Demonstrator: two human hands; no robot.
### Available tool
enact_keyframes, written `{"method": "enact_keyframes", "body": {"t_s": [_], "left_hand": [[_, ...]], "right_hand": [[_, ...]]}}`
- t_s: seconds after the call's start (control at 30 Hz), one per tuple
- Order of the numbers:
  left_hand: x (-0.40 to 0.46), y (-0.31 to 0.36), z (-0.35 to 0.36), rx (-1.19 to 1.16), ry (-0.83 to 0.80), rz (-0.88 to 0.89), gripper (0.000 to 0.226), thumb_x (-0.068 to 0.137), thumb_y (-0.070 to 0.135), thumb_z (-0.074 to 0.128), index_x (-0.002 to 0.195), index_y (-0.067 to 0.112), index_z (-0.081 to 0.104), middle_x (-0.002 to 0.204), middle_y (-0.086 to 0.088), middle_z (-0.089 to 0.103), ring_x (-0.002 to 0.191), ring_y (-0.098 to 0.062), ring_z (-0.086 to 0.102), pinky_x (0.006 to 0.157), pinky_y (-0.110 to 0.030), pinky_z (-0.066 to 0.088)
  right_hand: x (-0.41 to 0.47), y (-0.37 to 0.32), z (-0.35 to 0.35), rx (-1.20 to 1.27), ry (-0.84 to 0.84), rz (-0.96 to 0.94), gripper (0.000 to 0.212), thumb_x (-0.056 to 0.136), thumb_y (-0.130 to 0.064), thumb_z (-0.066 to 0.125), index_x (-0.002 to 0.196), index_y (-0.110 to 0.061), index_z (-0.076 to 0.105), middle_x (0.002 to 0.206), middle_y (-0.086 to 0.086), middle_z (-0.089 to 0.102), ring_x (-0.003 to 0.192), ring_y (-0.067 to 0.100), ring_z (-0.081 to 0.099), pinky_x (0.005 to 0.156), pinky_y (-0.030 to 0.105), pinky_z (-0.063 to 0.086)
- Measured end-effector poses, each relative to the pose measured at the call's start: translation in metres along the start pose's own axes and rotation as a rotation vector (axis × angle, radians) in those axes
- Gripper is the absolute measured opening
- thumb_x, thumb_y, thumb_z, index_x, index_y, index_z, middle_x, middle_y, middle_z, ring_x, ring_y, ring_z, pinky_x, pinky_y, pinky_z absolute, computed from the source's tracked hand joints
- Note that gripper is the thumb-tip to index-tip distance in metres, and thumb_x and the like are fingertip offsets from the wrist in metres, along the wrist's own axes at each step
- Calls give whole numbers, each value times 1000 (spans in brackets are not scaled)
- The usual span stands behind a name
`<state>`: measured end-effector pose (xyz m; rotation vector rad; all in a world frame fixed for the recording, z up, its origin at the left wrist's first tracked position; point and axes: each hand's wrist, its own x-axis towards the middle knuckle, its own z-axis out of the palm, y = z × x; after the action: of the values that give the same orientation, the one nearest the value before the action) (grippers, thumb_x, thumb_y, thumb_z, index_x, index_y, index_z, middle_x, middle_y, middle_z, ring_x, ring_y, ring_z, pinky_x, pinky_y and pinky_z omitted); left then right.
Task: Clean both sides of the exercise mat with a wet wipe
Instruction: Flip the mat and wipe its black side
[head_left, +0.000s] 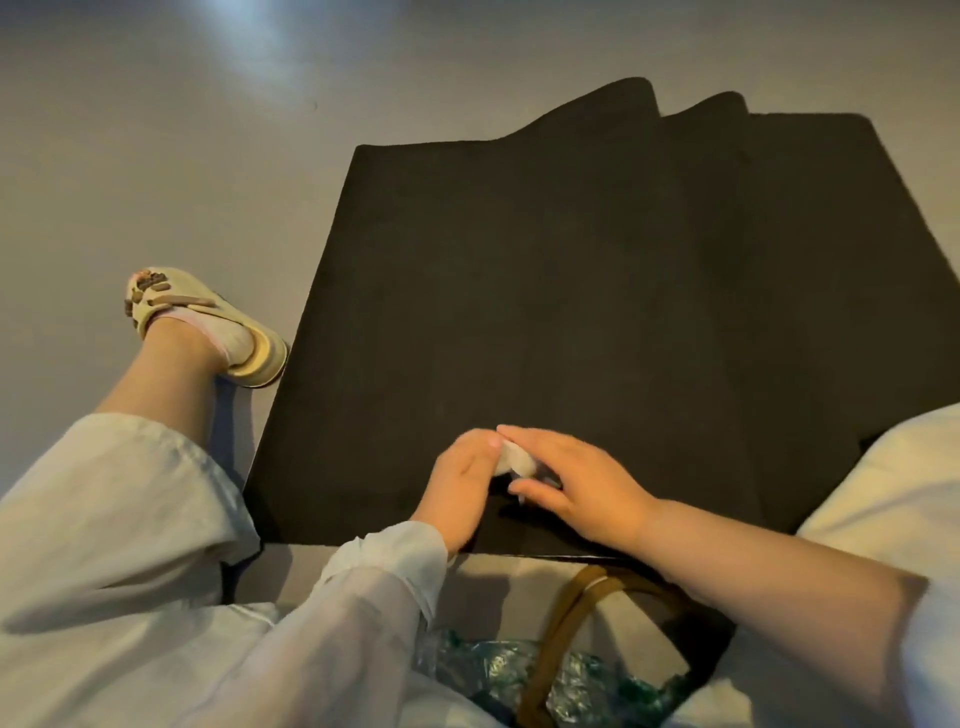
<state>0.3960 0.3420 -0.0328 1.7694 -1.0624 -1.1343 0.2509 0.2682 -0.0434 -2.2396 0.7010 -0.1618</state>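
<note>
A black exercise mat (597, 291) lies flat on the grey floor, its far end rumpled into folds. Over its near edge my left hand (460, 486) and my right hand (576, 480) meet, both pinching a small crumpled white wet wipe (514, 460) held just above the mat. The wipe is mostly hidden between my fingers.
My left leg in pale trousers stretches out left of the mat, with a cream sandal (208, 325) on the foot beside the mat's edge. A bag with a brown handle (561, 639) and a green patterned plastic pack (498, 670) sit on the floor near my body.
</note>
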Motion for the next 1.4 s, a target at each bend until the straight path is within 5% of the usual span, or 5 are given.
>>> {"method": "enact_keyframes", "body": {"t_s": [0.2,0.4,0.6,0.8,1.4], "left_hand": [[41,25,9,-33,-2,-19,7,97,29,46,102,25,50,117,-5,50,102,-11,53,91,-30,47],[80,5,-9,878,-171,-168,109,76,29,77,151,32,-2,159,-8,-2,145,-33,7,116,-47,20],[101,0,-3,1120,-429,-313,112,78,31,76,147,39,-12,155,-16,-20,141,-46,-10,109,-58,28],[115,-2,1,1070,-521,-415,113,79,21,75,147,39,-13,150,-17,-32,137,-48,-21,111,-62,13],[119,2,-3,1018,-582,-454,112,79,19,75,147,39,-12,149,-16,-34,136,-47,-25,110,-63,10]], "right_hand": [[15,15,-13,125,367,175,50,87,0,57,131,-23,55,119,3,63,113,16,56,95,13,34],[34,42,-61,21,508,296,45,83,10,49,115,-15,69,123,3,61,119,15,52,98,3,25],[79,68,-102,-52,564,337,39,85,4,52,121,-5,63,132,11,55,129,21,45,96,-3,12],[141,95,-125,-290,174,336,73,87,-6,62,149,-6,22,158,7,9,145,24,13,112,22,12],[75,72,-37,-491,-302,-325,28,88,-14,51,108,-19,70,127,5,61,120,22,55,109,33,25]]}}
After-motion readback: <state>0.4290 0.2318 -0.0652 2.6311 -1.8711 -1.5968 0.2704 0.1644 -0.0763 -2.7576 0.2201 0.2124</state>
